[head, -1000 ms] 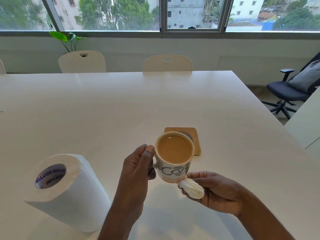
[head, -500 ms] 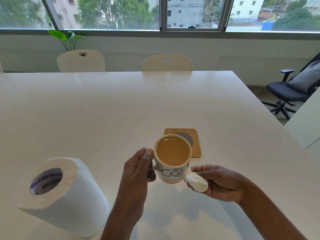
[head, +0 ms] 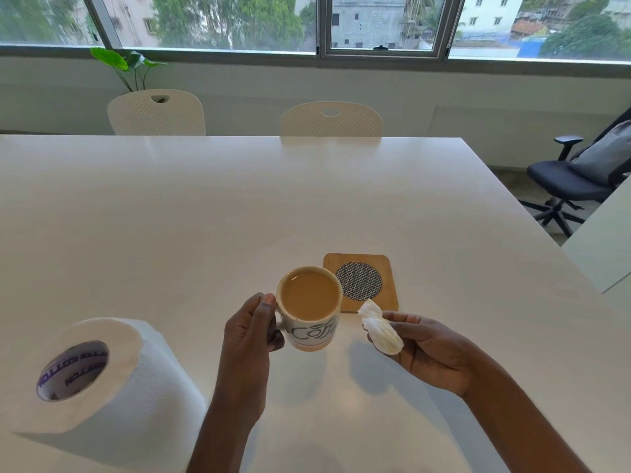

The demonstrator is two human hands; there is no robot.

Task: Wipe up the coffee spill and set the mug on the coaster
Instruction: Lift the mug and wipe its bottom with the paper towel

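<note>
The mug (head: 309,307) handle is hidden behind the left hand (head: 247,336), and its printed lettering is partly turned out of sight. Both forearms are cut off by the bottom edge. The office chair (head: 577,180) is clipped at the right edge. The purple print inside the paper roll (head: 102,377) core is too blurred to be read.

I see a white table (head: 205,206), two cream chairs (head: 157,112) behind it, daylight through wide windows (head: 218,22).
</note>
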